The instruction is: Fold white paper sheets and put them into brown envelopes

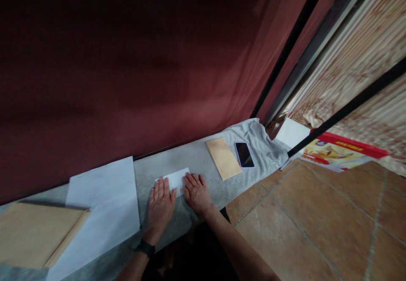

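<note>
A small white sheet of paper point(176, 178), perhaps folded, lies flat on the grey tabletop point(184, 159). On its left end rests my left hand point(161, 200), fingers stretched out and flat. Across the paper's right end lie the fingers of my right hand point(197, 193), also outstretched. Both palms face down, and parts of the paper are hidden beneath them. To the right of my right hand is a tan envelope-like piece point(223, 158), flat on the table. Large white sheets point(104, 209) lie left of my left hand.
A stack of tan envelope-like pieces point(38, 234) overlaps the white sheets at far left. A phone point(244, 154) lies on the wrinkled grey cloth point(264, 154) at right. Black metal bars point(292, 44) rise there. A red-and-yellow printed box point(339, 151) sits on the tiled floor point(304, 217).
</note>
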Demonstrator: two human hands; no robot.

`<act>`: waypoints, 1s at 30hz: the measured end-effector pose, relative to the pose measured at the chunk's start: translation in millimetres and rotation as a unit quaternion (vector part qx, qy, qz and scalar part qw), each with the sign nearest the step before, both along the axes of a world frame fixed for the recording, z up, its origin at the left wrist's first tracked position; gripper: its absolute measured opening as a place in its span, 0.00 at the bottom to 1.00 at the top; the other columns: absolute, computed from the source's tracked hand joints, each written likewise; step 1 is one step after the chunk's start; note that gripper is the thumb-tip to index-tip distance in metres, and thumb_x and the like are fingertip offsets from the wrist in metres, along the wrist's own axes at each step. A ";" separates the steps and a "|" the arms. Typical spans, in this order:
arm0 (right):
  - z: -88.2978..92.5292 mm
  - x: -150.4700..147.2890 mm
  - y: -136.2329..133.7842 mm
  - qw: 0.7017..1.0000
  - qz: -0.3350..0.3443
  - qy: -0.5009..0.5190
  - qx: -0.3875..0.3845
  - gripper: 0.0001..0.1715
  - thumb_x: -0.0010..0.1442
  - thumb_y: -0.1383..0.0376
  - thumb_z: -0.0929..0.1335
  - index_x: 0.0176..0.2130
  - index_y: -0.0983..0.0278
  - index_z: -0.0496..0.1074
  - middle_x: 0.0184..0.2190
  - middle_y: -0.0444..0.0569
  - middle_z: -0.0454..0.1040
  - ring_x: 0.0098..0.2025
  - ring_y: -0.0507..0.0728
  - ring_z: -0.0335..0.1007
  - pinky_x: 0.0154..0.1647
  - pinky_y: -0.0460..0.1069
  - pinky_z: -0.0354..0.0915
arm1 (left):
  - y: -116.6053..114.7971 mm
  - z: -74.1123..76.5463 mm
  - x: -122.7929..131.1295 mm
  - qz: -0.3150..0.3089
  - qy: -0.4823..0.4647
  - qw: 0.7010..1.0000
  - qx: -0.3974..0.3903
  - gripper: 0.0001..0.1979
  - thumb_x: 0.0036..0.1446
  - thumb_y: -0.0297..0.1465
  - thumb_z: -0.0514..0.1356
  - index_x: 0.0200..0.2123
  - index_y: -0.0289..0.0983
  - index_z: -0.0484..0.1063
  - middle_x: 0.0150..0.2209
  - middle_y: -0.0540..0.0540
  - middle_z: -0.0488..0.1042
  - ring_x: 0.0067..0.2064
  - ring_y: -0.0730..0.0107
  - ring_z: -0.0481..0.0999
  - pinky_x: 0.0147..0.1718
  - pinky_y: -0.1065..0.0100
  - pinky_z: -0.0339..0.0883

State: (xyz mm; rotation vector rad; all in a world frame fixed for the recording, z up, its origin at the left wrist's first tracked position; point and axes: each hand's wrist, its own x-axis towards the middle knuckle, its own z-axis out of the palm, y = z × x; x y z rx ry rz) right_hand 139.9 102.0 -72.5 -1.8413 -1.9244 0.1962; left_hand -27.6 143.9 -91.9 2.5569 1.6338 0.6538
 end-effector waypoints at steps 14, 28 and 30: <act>-9.5 -5.6 5.7 0.998 -0.058 -0.005 0.014 0.33 0.72 0.54 0.60 0.69 0.67 0.57 0.69 0.56 0.59 0.71 0.64 0.51 0.72 0.65 0.42 | 23.2 0.3 -15.7 0.155 -0.313 0.913 -0.209 0.34 0.56 0.37 0.60 0.65 0.32 0.60 0.63 0.30 0.67 0.65 0.45 0.66 0.62 0.47 0.62; 3.7 -8.3 -8.8 0.999 0.026 0.012 0.044 0.39 0.70 0.51 0.63 0.70 0.68 0.53 0.69 0.58 0.58 0.71 0.62 0.52 0.72 0.62 0.47 | 20.8 39.1 2.7 0.160 -0.548 0.767 -0.294 0.14 0.47 0.35 0.65 0.38 0.35 0.76 0.31 0.46 0.80 0.33 0.61 0.80 0.36 0.59 0.77; 10.5 -14.9 -12.3 0.997 0.052 0.022 0.052 0.44 0.67 0.52 0.66 0.71 0.69 0.50 0.71 0.59 0.54 0.71 0.63 0.51 0.72 0.63 0.47 | 16.8 51.3 8.6 0.128 -0.542 0.777 -0.292 0.18 0.46 0.38 0.66 0.39 0.35 0.76 0.36 0.44 0.82 0.36 0.60 0.80 0.39 0.59 0.76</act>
